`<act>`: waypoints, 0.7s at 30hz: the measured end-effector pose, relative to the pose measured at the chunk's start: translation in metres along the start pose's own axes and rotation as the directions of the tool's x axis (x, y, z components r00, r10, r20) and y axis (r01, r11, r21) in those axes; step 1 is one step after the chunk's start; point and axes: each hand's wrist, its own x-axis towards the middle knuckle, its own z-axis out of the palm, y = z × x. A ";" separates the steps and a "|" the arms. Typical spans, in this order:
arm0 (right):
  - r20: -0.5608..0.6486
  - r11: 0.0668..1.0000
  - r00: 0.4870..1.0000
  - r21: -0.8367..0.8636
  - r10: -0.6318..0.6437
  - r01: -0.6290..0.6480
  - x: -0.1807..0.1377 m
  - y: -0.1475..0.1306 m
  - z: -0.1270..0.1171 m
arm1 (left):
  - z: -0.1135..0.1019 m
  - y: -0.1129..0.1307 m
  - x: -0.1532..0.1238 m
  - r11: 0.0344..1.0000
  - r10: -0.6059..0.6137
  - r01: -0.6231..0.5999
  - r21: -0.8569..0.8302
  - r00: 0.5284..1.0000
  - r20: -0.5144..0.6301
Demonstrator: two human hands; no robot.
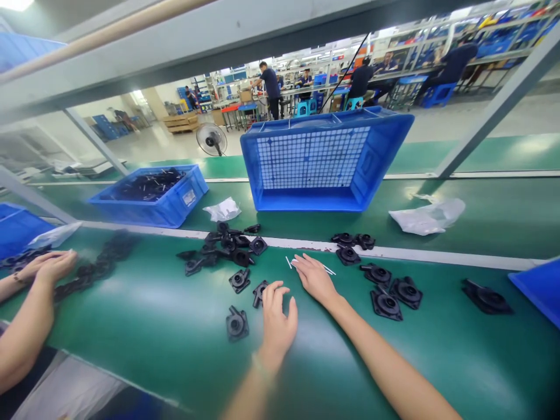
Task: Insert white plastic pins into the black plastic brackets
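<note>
My left hand (277, 318) lies flat on the green table, fingertips touching a small black plastic part (259, 293). Two more black parts (240, 280) (237, 324) sit just left of it. My right hand (314, 279) rests palm down, fingers spread, over thin white sticks (329, 269) on the table. A pile of black parts (227, 245) lies ahead of my left hand. Finished-looking black parts (386, 303) (406, 291) are spread to the right of my right hand.
A tall blue mesh crate (324, 157) stands tipped behind the white strip. A low blue bin (153, 195) holds dark rods at the left. Plastic bags (431, 217) (224, 209) lie on the far belt. A co-worker's hands (48, 267) work at the left, beside more black parts.
</note>
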 end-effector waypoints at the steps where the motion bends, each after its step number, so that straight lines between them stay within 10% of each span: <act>1: -0.017 1.000 1.000 0.002 0.004 -0.004 0.000 0.000 -0.001 | 0.001 0.000 -0.001 1.000 0.007 -0.007 -0.004 1.000 0.017; 12: -0.275 0.945 0.944 -0.216 0.184 -0.247 -0.050 0.018 -0.019 | 0.047 -0.011 0.019 0.928 0.049 -0.135 0.348 0.969 0.244; 21: -0.468 0.731 0.837 -0.459 0.284 -0.505 -0.046 0.171 -0.167 | 0.078 -0.012 0.056 0.850 0.007 -0.150 0.506 0.962 0.274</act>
